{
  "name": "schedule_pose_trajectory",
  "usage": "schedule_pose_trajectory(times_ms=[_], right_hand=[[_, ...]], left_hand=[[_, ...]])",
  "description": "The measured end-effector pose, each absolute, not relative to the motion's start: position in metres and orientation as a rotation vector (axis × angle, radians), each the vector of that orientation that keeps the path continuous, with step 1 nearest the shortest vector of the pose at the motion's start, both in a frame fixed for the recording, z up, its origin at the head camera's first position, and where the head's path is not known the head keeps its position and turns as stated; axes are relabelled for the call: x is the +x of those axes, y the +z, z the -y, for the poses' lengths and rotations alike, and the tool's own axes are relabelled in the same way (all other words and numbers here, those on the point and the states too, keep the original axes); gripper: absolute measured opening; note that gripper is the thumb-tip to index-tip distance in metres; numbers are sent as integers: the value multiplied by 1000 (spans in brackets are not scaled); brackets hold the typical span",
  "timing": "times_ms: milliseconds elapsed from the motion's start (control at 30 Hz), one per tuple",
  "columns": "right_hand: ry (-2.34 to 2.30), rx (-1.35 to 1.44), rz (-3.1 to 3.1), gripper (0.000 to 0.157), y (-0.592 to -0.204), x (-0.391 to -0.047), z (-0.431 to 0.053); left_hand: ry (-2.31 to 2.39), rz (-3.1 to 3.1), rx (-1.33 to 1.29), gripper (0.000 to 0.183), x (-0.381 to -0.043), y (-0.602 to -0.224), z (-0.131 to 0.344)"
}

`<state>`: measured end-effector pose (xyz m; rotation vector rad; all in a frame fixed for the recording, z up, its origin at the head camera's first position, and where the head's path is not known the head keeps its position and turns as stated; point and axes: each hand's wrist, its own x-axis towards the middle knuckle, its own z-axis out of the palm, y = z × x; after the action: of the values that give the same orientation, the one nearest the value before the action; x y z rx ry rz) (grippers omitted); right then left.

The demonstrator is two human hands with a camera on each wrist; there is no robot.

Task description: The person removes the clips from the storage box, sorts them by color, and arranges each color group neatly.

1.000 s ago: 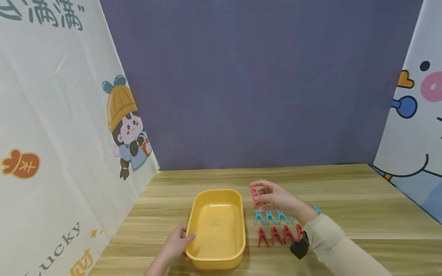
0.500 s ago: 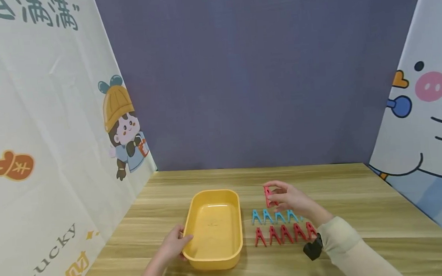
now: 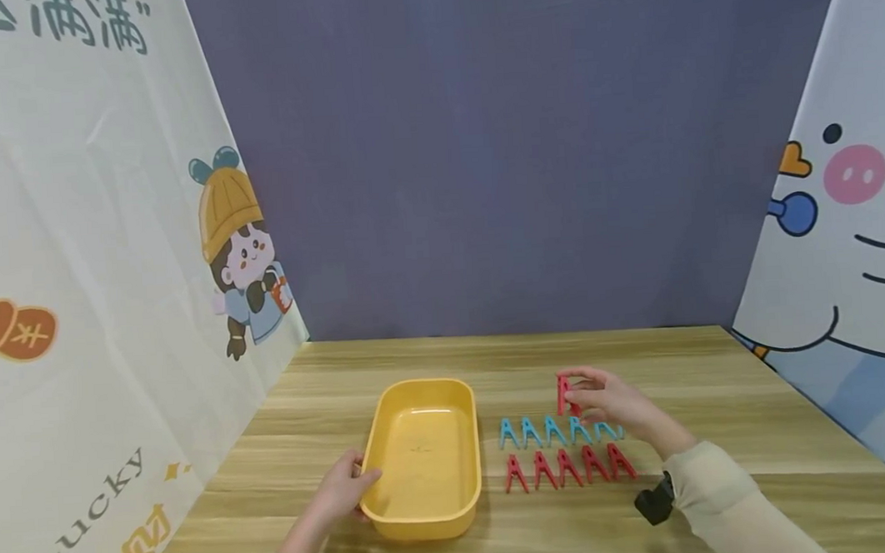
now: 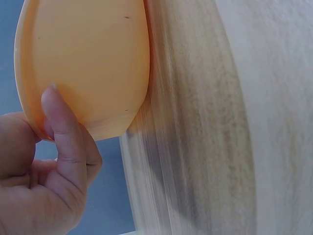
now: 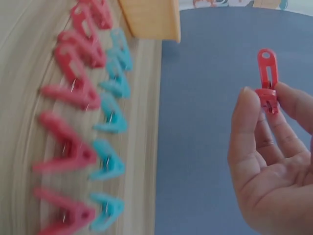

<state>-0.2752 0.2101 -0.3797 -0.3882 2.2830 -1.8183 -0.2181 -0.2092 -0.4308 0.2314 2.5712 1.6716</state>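
My left hand (image 3: pixel 341 486) grips the left rim of a yellow plastic tub (image 3: pixel 421 530), thumb over the inner side; in the left wrist view the thumb (image 4: pixel 63 122) lies inside the wall. My right hand (image 3: pixel 606 397) pinches a red clothespin (image 3: pixel 563 394) in the air, behind and above a row of blue clothespins (image 3: pixel 529 432). Seen from the right wrist, that held clothespin (image 5: pixel 267 73) points upward between thumb and fingers. A row of red clothespins (image 3: pixel 540 472) stands on the table in front of the blue row.
The wooden table (image 3: pixel 328 391) ends at a dark blue backdrop (image 3: pixel 481 157). Printed cloths hang at the left (image 3: pixel 110 244) and right. A black device (image 3: pixel 655 501) sits at my right wrist, close to the red row's right end.
My right hand has moved to the right with the red clothespin, along the blue row, uncovering more clothespins. My left hand keeps its hold on the tub. The head view has shifted slightly.
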Motion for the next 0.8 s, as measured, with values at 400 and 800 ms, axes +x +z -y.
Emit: schedule_pose_trajectory(times_ms=[400, 800], right_hand=[[-1715, -330, -2401, 62, -395, -268, -247], [-1723, -293, -2411, 60, -406, -264, -272]], left_hand=[[1667, -2575, 234, 27, -219, -433, 209], [1675, -2562, 234, 28, -220, -432, 209]])
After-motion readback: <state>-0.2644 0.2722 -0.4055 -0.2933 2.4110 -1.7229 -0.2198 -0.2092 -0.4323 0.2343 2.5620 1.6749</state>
